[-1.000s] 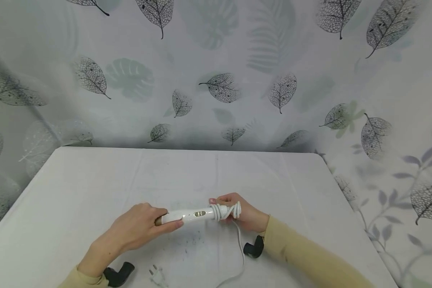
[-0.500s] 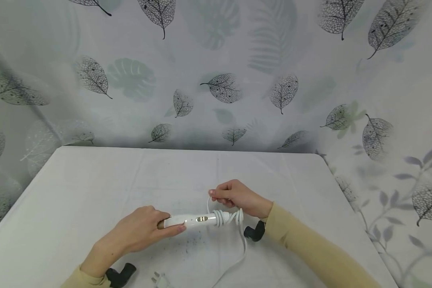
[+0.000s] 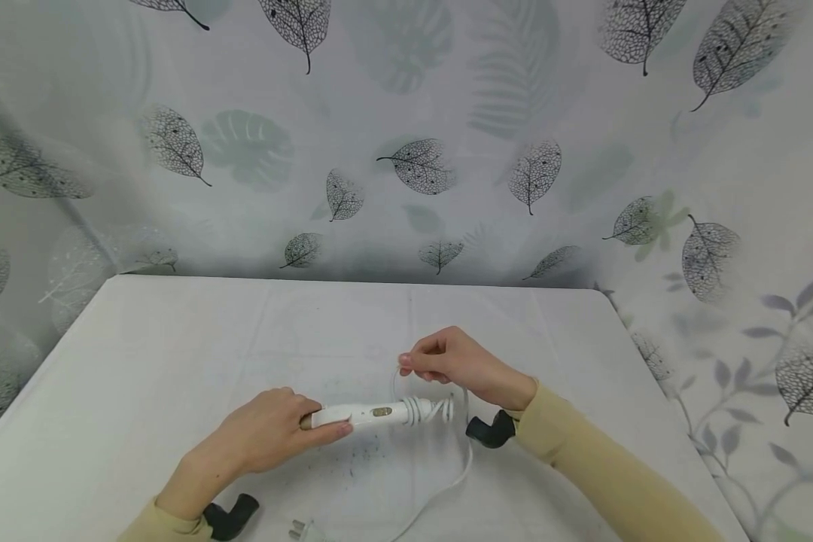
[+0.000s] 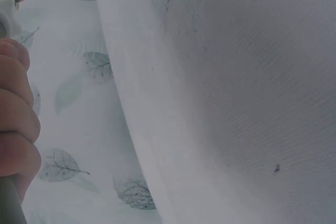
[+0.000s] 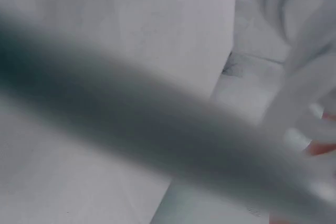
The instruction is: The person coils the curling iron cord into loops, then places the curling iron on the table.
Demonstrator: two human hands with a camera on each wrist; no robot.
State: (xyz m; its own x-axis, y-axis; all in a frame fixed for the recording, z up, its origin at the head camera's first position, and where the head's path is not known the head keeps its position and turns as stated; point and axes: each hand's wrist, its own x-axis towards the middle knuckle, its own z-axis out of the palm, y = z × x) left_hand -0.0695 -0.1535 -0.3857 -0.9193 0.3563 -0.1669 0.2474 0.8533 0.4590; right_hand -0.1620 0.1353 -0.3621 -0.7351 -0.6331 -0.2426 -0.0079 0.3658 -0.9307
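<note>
A white curling iron [image 3: 363, 414] with a small gold button panel lies crosswise above the table. My left hand [image 3: 264, 429] grips its left end, the thumb along the body; in the left wrist view the fingers [image 4: 18, 114] curl round it. White cord is wound in coils [image 3: 416, 411] about the right end of the handle. Above these coils my right hand [image 3: 461, 365] pinches a loop of the cord [image 3: 469, 452] between thumb and fingertips. The right wrist view shows the coils up close, with a blurred dark strand crossing in front.
A two-pin plug [image 3: 303, 531] lies at the near edge of the view, and the loose cord runs down beside it. Black wrist-worn pieces [image 3: 232, 516] sit by both cuffs. Leaf-patterned cloth [image 3: 379, 98] stands behind the white table [image 3: 244, 331].
My right hand has moved up and slightly right from the coils, drawing a loop of cord away from the handle. My left hand keeps its grip, almost still.
</note>
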